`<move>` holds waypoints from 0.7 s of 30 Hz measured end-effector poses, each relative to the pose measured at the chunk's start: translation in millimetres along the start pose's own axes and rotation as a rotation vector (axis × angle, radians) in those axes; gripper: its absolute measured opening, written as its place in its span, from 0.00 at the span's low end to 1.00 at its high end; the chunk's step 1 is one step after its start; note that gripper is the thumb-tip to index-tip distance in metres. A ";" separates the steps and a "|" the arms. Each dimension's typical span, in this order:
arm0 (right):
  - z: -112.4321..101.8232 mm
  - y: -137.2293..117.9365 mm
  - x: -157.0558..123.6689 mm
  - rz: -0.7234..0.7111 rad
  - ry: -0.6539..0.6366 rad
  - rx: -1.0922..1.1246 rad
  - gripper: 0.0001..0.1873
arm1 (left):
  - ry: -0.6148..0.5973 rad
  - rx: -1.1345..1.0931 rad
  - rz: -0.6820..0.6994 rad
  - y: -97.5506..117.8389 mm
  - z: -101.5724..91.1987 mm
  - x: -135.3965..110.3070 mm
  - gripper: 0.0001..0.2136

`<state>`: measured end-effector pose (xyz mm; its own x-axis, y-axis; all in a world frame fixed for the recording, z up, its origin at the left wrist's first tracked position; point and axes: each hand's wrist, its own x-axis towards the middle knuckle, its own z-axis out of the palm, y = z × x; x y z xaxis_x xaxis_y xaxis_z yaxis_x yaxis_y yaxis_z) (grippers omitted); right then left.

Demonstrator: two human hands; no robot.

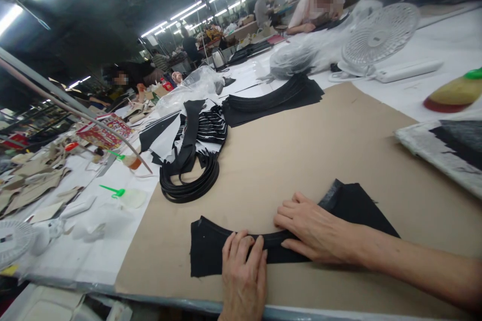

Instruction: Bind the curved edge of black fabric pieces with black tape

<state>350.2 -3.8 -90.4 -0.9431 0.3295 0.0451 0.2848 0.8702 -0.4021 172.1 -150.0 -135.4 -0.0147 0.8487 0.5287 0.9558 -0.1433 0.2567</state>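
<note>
A black fabric piece (211, 250) with a curved upper edge lies on the brown board. Along that curve runs a narrow folded strip, its far end standing up loose near the right side of the piece. My left hand (244, 266) rests on the fabric, fingers stretched out and pressing near the curved edge. My right hand (320, 230) has its thumb on the fabric and its fingers bent over the edge, gripping the strip between them. Part of the fabric is hidden beneath both hands.
Behind the brown board's (293, 155) work area lie a coil of black strips (190, 188) and stacked black curved pieces (271, 103). A white tray (417, 140), a glue bottle (454, 93) and a fan (380, 35) stand right. More bottles (130, 197) are left. A co-worker (316, 10) sits opposite.
</note>
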 end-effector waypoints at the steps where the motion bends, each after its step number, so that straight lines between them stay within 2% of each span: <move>1: -4.4 0.3 1.2 0.020 -0.022 0.012 0.06 | -0.006 -0.001 0.012 -2.1 -2.2 1.9 0.11; 5: -17.5 2.3 4.1 0.105 -0.112 0.086 0.04 | -0.024 0.017 -0.004 -9.7 -11.9 11.5 0.10; 9: -17.6 4.6 2.9 0.094 -0.135 0.165 0.06 | -0.002 -0.013 -0.095 -2.1 -11.8 21.4 0.08; 12: -13.1 4.6 1.0 0.101 -0.123 0.193 0.05 | -0.111 -0.148 -0.098 12.1 -2.9 28.3 0.15; 16: -7.5 3.8 -2.4 0.099 -0.086 0.205 0.04 | -0.315 -0.328 -0.197 24.1 5.3 39.1 0.18; 21: 0.1 6.5 -11.8 0.049 -0.021 0.197 0.04 | -0.341 -0.334 -0.140 25.0 5.1 43.7 0.18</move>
<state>363.2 -2.0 -93.7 -0.9329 0.3600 0.0026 0.2933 0.7640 -0.5747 196.8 -113.9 -110.0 0.0140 0.9816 0.1903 0.8046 -0.1241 0.5807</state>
